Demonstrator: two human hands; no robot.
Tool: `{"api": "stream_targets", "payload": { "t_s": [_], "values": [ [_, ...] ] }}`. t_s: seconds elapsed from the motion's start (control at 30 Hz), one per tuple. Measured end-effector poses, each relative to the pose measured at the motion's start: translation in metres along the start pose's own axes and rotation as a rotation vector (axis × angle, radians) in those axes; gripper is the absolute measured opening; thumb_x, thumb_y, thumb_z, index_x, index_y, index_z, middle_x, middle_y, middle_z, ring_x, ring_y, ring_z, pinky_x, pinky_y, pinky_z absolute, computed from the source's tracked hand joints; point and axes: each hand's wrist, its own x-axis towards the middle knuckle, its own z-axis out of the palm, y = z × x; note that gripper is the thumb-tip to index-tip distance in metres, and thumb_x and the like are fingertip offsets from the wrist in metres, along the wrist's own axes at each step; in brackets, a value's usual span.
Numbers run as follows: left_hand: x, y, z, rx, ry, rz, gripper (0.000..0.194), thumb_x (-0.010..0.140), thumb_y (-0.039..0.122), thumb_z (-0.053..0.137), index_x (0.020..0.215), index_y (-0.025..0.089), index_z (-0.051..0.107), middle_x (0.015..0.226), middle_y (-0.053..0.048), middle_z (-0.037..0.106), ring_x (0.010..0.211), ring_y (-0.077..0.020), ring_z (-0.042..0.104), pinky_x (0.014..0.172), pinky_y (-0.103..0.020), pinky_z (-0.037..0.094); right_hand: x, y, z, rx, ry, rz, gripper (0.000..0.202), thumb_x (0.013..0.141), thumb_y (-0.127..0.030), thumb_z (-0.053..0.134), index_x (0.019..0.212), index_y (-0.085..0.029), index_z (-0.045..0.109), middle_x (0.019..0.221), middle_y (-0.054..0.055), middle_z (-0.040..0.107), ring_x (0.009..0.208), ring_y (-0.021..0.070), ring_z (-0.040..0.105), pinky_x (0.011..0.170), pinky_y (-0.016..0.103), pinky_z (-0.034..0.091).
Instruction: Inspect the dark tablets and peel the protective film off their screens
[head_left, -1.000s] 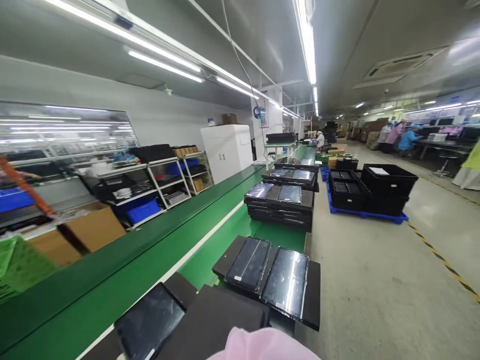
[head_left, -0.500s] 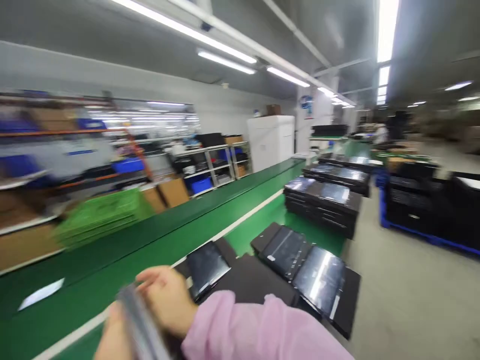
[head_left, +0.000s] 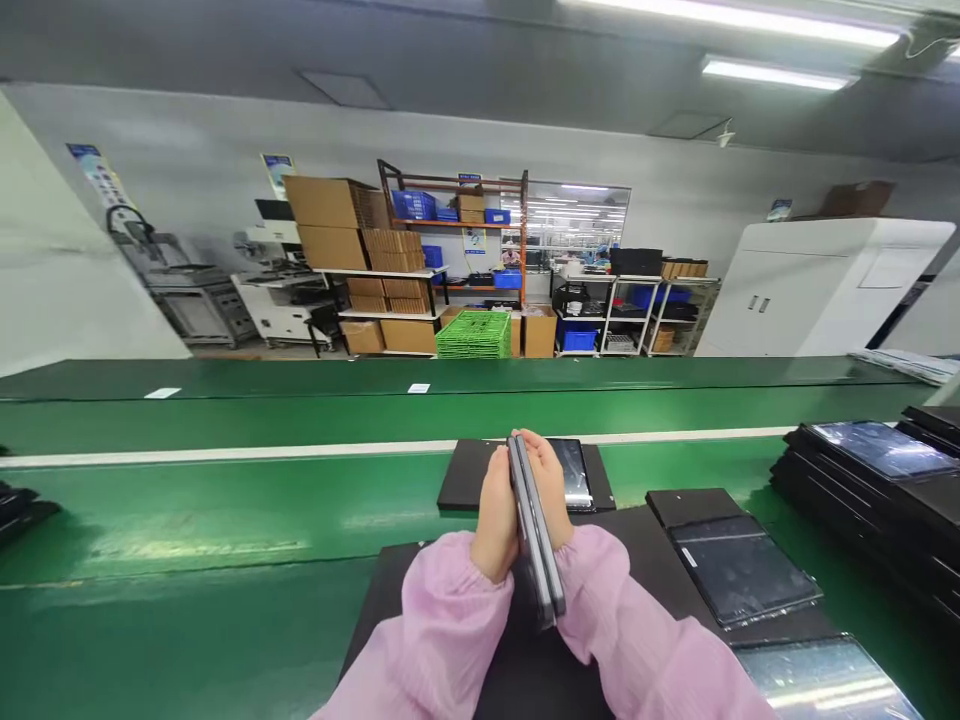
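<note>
Pressed flat together and stood on edge, a pair of thin grey-edged tablets is held between my two palms. My left hand closes on their left face, and my right hand on the right face. The tablets' broad faces are mostly hidden. Under my forearms lies a black foam tray. Just beyond my hands, a dark glossy screen panel rests on another black tray. To the right, a dark panel and a shiny panel lie on black foam.
A green conveyor bench with a white line runs across the view. Stacked black trays stand at the right. Behind are green crates, shelves with cardboard boxes, and a white cabinet.
My view has swung left from along the line to face across the bench. My hands, still around the tablets, now appear at the middle of the view, and the blur has gone.
</note>
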Motion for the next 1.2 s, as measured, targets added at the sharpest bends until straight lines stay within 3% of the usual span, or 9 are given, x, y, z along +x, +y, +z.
{"api": "stream_targets", "payload": {
  "t_s": [0.2,0.33,0.4,0.5,0.57,0.67,0.77,0.97,1.2],
  "values": [
    [0.000,-0.003,-0.008,0.176,-0.052,0.100,0.049,0.085,0.055,0.044,0.106,0.013,0.059,0.106,-0.012,0.063,0.105,-0.0244,0.057,0.096,-0.039,0.040,-0.002,0.003,-0.002,-0.022,0.005,-0.030,0.032,0.074,-0.033,0.060,0.103,-0.018,0.057,0.109,0.009,0.062,0.102,0.0212,0.058,0.094,0.037,0.046],
    [-0.014,-0.036,-0.047,0.444,-0.125,0.532,0.051,0.089,0.043,0.043,0.137,0.025,0.036,0.146,-0.009,0.032,0.135,-0.0235,0.028,0.111,-0.041,0.021,-0.029,0.019,-0.033,-0.255,-0.173,-0.349,0.037,0.088,-0.037,0.046,0.122,-0.023,0.053,0.128,0.008,0.053,0.118,0.0231,0.049,0.105,0.043,0.036],
    [-0.023,-0.050,-0.064,0.535,-0.273,0.760,0.050,0.092,0.040,0.036,0.141,0.032,0.028,0.153,-0.002,0.017,0.139,-0.0231,0.017,0.113,-0.042,0.015,-0.043,0.024,-0.050,-0.389,-0.338,-0.534,0.038,0.093,-0.038,0.038,0.128,-0.029,0.049,0.136,0.004,0.047,0.126,0.0228,0.041,0.109,0.045,0.029],
    [-0.038,-0.048,-0.062,0.582,-0.343,0.929,0.048,0.095,0.029,0.027,0.142,0.038,0.022,0.154,0.006,0.007,0.140,-0.0217,0.007,0.114,-0.042,0.010,-0.057,0.016,-0.055,-0.402,-0.347,-0.657,0.043,0.094,-0.040,0.037,0.137,-0.035,0.037,0.147,-0.001,0.032,0.134,0.0227,0.029,0.113,0.047,0.022],
    [-0.051,-0.031,-0.047,0.556,-0.321,0.860,0.049,0.095,0.027,0.026,0.143,0.036,0.020,0.154,0.005,0.010,0.140,-0.0213,0.008,0.115,-0.040,0.012,-0.063,0.000,-0.046,-0.369,-0.315,-0.621,0.043,0.096,-0.039,0.034,0.138,-0.037,0.034,0.149,-0.004,0.027,0.136,0.0207,0.025,0.114,0.046,0.019],
    [-0.070,-0.006,-0.026,0.481,-0.256,0.524,0.049,0.095,0.036,0.026,0.144,0.029,0.021,0.152,0.000,0.019,0.138,-0.0188,0.018,0.114,-0.032,0.018,-0.075,-0.023,-0.031,-0.327,-0.339,-0.428,0.041,0.098,-0.040,0.028,0.137,-0.034,0.038,0.146,-0.003,0.033,0.134,0.0171,0.028,0.113,0.039,0.025],
    [-0.080,-0.001,-0.021,0.436,-0.198,0.323,0.054,0.094,0.046,0.028,0.143,0.026,0.025,0.151,0.001,0.023,0.137,-0.0149,0.020,0.112,-0.025,0.018,-0.086,-0.031,-0.028,-0.300,-0.315,-0.294,0.043,0.097,-0.044,0.029,0.136,-0.031,0.041,0.143,-0.002,0.037,0.133,0.0173,0.030,0.112,0.037,0.028],
    [-0.083,-0.015,-0.028,0.404,-0.159,0.247,0.055,0.092,0.049,0.030,0.142,0.026,0.029,0.150,0.000,0.027,0.137,-0.0157,0.021,0.113,-0.027,0.017,-0.093,-0.020,-0.039,-0.303,-0.272,-0.222,0.045,0.095,-0.047,0.032,0.136,-0.029,0.041,0.143,-0.001,0.037,0.133,0.0185,0.030,0.113,0.038,0.028],
    [-0.086,-0.012,-0.027,0.442,-0.150,0.246,0.057,0.091,0.052,0.031,0.142,0.026,0.028,0.149,0.001,0.027,0.137,-0.0164,0.020,0.113,-0.028,0.018,-0.094,-0.020,-0.040,-0.300,-0.290,-0.226,0.043,0.097,-0.044,0.030,0.137,-0.033,0.039,0.145,-0.004,0.034,0.135,0.0166,0.026,0.112,0.036,0.030]
  ]
}}
